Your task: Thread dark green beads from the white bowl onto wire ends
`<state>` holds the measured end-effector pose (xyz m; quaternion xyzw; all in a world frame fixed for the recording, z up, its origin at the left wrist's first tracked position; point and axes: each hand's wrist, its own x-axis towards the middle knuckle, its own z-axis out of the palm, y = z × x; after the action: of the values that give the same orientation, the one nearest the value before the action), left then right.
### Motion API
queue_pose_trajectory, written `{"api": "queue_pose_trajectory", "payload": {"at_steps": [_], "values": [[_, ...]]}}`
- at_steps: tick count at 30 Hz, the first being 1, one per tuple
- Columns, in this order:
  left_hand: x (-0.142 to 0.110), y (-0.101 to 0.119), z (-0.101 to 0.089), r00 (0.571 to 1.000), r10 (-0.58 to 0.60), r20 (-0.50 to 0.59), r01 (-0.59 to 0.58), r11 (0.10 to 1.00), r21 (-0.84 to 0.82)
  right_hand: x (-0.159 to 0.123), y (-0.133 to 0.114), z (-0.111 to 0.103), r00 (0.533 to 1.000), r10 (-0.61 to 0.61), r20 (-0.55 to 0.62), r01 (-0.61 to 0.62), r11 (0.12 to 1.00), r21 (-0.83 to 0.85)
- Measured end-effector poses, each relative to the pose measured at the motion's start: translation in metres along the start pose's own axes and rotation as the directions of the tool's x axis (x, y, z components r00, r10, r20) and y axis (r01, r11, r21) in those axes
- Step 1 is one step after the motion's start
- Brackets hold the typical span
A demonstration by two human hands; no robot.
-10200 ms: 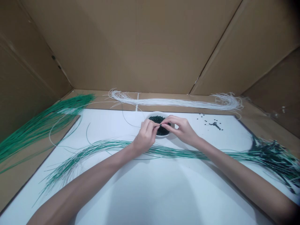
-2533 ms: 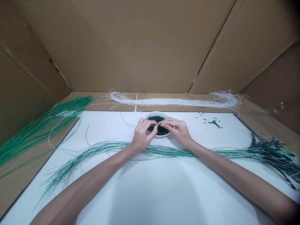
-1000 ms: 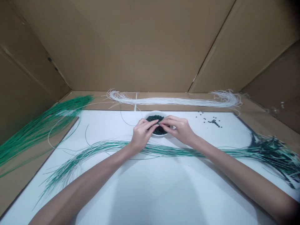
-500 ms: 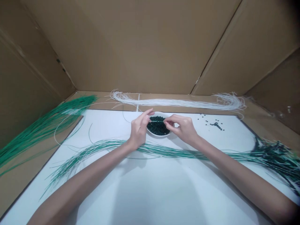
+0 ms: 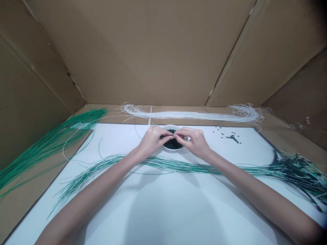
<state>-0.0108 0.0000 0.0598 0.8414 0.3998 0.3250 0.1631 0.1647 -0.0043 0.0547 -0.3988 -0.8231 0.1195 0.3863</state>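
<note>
My left hand [image 5: 154, 139] and my right hand [image 5: 193, 139] meet fingertip to fingertip above a white bowl [image 5: 173, 150]. Small dark green beads [image 5: 173, 144] fill the bowl, partly covered by my fingers. Both hands are closed in a pinch around a thin string [image 5: 173, 135], of which only a tiny dark bit shows between the fingertips. Whether a bead sits on it there is too small to tell. Under my forearms lies a long bundle of green and white strings [image 5: 178, 166], its right end thick with dark beads [image 5: 293, 170].
Loose dark beads [image 5: 233, 138] lie scattered right of the bowl on the white board [image 5: 168, 204]. White strings [image 5: 189, 115] stretch along the back. A green string bundle [image 5: 51, 146] spreads at the left. Cardboard walls [image 5: 148, 51] enclose the back and sides.
Half a second ago my hands were apart with a short length of string taut between them. My left hand has since come back to the right, so the fingertips meet again.
</note>
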Motion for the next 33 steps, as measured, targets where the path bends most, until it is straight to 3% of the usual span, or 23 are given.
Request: {"api": "queue_pose_trajectory", "payload": {"at_steps": [3, 10, 14, 22, 33], "values": [[0.000, -0.008, 0.000, 1.000, -0.006, -0.020, 0.007, 0.998, 0.060, 0.001, 0.003, -0.003, 1.000, -0.019, -0.010, 0.019, 0.999, -0.027], [0.004, -0.015, -0.021, 0.997, 0.059, -0.045, -0.041, 0.944, 0.326, 0.004, 0.011, -0.006, 0.999, 0.034, -0.022, -0.035, 0.997, -0.065], [0.003, -0.003, -0.017, 0.996, 0.082, 0.019, -0.084, 0.985, 0.150, 0.003, 0.005, -0.003, 0.999, 0.036, -0.007, -0.036, 0.999, -0.039], [-0.001, 0.007, 0.001, 0.995, -0.094, 0.013, 0.095, 0.991, -0.099, 0.002, 0.000, -0.002, 0.994, 0.104, 0.038, -0.108, 0.986, 0.129], [-0.003, 0.004, 0.008, 0.987, -0.156, 0.049, 0.161, 0.980, -0.116, 0.003, 0.005, 0.000, 0.991, 0.128, 0.030, -0.131, 0.981, 0.143]]}}
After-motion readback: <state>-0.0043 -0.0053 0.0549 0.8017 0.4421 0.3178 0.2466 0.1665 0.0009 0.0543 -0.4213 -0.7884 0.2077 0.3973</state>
